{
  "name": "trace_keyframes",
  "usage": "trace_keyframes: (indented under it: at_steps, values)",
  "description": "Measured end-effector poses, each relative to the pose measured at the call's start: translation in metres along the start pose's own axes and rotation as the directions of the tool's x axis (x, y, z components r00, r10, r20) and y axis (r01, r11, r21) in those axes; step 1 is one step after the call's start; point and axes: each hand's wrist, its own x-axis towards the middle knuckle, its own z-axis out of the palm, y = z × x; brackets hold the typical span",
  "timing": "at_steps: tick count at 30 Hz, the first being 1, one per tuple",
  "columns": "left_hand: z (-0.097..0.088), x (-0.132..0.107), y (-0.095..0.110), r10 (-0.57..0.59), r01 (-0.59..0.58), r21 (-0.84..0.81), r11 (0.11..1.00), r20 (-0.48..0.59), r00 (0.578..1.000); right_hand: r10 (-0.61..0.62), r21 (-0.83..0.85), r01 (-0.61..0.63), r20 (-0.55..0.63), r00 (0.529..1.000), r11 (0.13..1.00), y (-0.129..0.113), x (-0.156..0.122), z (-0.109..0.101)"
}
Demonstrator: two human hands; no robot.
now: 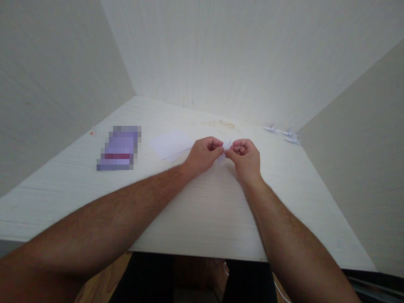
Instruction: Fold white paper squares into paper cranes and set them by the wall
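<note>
A small folded piece of white paper is pinched between both my hands over the middle of the white table. My left hand is closed on its left side, thumb and fingers curled. My right hand is closed on its right side in the same way. Most of the paper is hidden by my fingers. Just left of my left hand lie loose white paper sheets, flat on the table.
A blurred purple packet lies at the left of the table, with a tiny orange bit beyond it. Several small folded paper figures stand at the far right corner. Walls close the table in on three sides.
</note>
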Motion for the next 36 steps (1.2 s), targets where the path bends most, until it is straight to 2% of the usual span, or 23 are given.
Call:
trace_keyframes:
  at_steps: [10, 16, 23, 30, 36]
  values:
    - [-0.0006, -0.0022, 0.0008, 0.082, -0.082, 0.175, 0.981, 0.005, 0.997, 0.044, -0.065, -0.041, 0.037, 0.998, 0.997, -0.0033, -0.0013, 0.0003]
    - [0.0001, -0.0038, 0.0008, 0.117, -0.117, 0.285, 0.951, 0.018, 0.993, -0.007, -0.121, 0.009, 0.012, 1.000, 0.993, -0.0026, -0.0008, 0.0007]
    - [0.0003, -0.0046, 0.0011, 0.057, -0.066, 0.221, 0.973, 0.045, 0.997, -0.023, -0.118, 0.028, 0.048, 0.999, 0.993, 0.0022, 0.0007, -0.0015]
    - [-0.0010, -0.0050, 0.0017, 0.092, -0.106, 0.275, 0.955, 0.061, 0.994, -0.016, -0.066, 0.019, 0.044, 0.999, 0.998, 0.0033, 0.0005, -0.0022]
    - [-0.0011, -0.0064, -0.0003, 0.092, -0.106, 0.254, 0.961, 0.064, 0.994, -0.031, -0.068, 0.032, 0.019, 0.999, 0.997, 0.0011, -0.0006, -0.0005]
